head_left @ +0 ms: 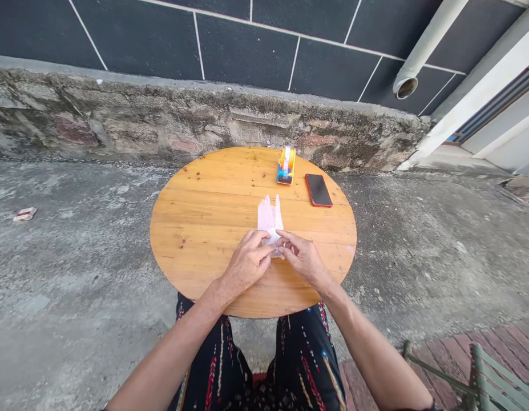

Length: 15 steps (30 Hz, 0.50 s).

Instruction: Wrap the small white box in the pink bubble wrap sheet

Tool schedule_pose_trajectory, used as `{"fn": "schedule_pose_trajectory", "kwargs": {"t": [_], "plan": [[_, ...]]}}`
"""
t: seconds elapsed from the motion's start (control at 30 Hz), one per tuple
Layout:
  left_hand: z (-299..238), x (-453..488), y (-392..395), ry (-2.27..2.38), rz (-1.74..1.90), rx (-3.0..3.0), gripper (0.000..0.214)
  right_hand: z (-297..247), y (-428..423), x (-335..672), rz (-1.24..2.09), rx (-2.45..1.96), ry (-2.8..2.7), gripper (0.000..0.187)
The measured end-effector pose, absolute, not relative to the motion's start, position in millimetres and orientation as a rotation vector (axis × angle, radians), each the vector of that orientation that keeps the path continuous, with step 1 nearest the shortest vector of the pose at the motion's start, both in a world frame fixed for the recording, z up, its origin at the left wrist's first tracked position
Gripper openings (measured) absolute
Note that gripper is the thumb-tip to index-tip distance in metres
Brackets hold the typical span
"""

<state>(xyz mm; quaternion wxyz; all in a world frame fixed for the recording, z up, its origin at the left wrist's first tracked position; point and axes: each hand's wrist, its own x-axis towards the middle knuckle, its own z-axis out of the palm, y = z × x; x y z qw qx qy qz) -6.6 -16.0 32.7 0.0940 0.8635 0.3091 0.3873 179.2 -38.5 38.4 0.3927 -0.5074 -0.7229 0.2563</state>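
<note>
A pale pink folded paper (270, 217) lies in the middle of a round wooden table (196, 222), with two points sticking away from me. My left hand (247, 264) has its fingers curled and pinches the paper's near end. My right hand (302, 256) meets it there, its index finger and thumb pressed onto the same near end. Both forearms reach in from the bottom of the view.
An orange and blue tape dispenser (286, 165) stands at the table's far side, with a red-cased phone (318, 189) lying flat to its right. Rough concrete floor surrounds the table. A low stone wall runs behind. A green bench (487, 382) sits at the lower right.
</note>
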Motion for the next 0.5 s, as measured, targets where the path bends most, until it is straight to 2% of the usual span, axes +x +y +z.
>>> {"fn": "schedule_pose_trajectory", "kwargs": {"t": [0.23,0.5], "plan": [[38.1,-9.1,-13.2,0.867,1.098,2.437,0.019,41.8,-35.0,180.3,0.482,-1.232,-1.988,0.044],[44.7,-6.5,-18.2,0.983,1.125,2.259,0.02,65.9,-34.9,171.7,0.358,-1.41,-2.25,0.049]]}}
